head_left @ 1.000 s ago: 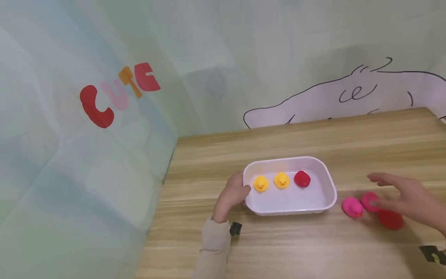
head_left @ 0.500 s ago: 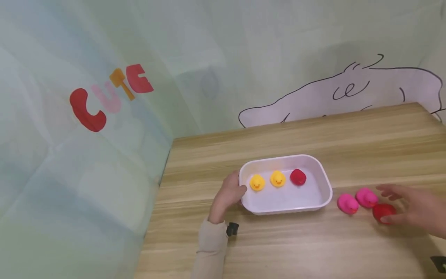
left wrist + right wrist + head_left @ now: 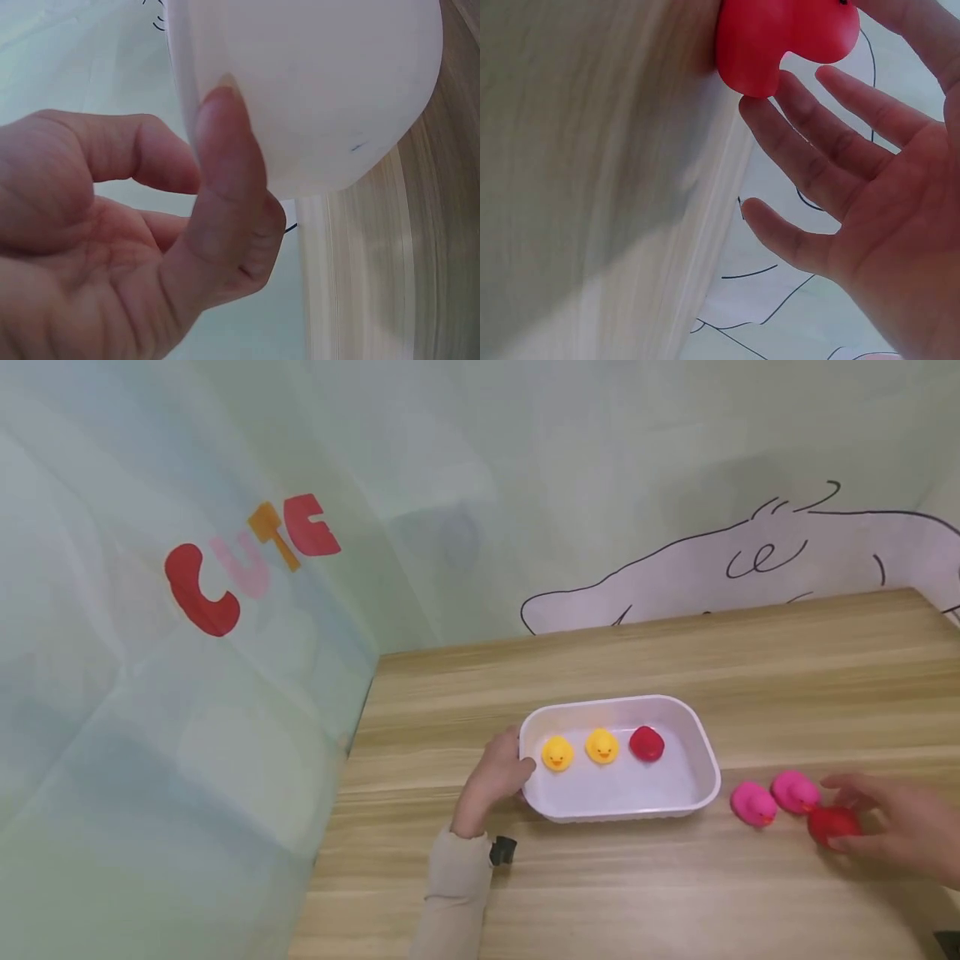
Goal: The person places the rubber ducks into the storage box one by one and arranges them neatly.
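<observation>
In the head view my left hand [image 3: 497, 774] grips the left end of the white tray [image 3: 622, 797], thumb over the rim. The left wrist view shows the tray wall [image 3: 322, 90] between its bent fingers. Two yellow ducks [image 3: 557, 754] and a red duck [image 3: 647, 744] sit inside the tray. On the table to the right, my right hand [image 3: 903, 822] lies around another red duck [image 3: 831, 827], thumb against its near side. In the right wrist view, a fingertip touches the lower edge of this red duck [image 3: 757, 45]; the other fingers are spread and fairly straight.
Two pink ducks [image 3: 753, 803] stand between the tray and the right hand's red duck, one almost touching it. The wooden table [image 3: 600, 893] meets a printed cloth wall [image 3: 450, 568] at the back and left. A black strap piece [image 3: 502, 851] shows at the left wrist.
My right hand has moved back from over the pink ducks and come down around the red duck on the table. The left hand keeps its hold on the tray; the view shifts slightly.
</observation>
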Motion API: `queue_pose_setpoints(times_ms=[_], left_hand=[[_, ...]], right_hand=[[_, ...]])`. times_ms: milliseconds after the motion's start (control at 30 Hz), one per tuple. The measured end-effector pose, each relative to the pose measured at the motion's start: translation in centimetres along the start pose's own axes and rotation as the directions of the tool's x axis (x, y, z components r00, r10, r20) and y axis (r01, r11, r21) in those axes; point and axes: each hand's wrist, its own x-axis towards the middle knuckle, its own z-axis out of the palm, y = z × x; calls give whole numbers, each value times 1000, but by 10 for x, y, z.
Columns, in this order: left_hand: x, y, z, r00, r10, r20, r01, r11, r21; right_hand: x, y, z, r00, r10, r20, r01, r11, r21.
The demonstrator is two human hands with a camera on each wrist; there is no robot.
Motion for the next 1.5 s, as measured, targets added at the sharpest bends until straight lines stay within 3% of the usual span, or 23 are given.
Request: queue_pose_setpoints(times_ms=[200, 367, 500, 600, 733, 833, 1033, 1233, 1500], left_hand=[[-1, 0, -3, 1000, -8, -8, 8, 1000, 9], [0, 1, -6, 1000, 14, -12, -13, 1000, 20], [0, 0, -8, 1000, 19, -16, -19, 999, 30], [0, 0, -9, 1000, 13, -13, -12, 999, 35], [-2, -3, -7, 1000, -17, 0, 17, 999, 34], [-5, -6, -4, 1000, -21, 9, 21, 999, 30], [-8, -7, 0, 1000, 0, 11, 0, 1000, 5], [-7, -4, 3, 1000, 4, 0, -4, 1000, -17], [-4, -1, 0, 1000, -5, -4, 5, 1000, -5]], right_hand=[[-1, 1, 2, 999, 11, 32, -11, 1000, -1], [3, -2, -1, 991, 93, 93, -95, 995, 15], [1, 3, -1, 998, 55, -44, -52, 997, 56], [-1, 4, -3, 986, 21, -166, -7, 997, 83], [3, -4, -11, 982, 79, -172, -68, 996, 64], [5, -10, -13, 979, 70, -190, -63, 997, 43], [16, -22, -18, 956, -67, -287, 76, 997, 21], [38, -48, -28, 982, -96, -163, 90, 995, -43], [67, -91, -27, 995, -95, -27, 94, 996, -9]])
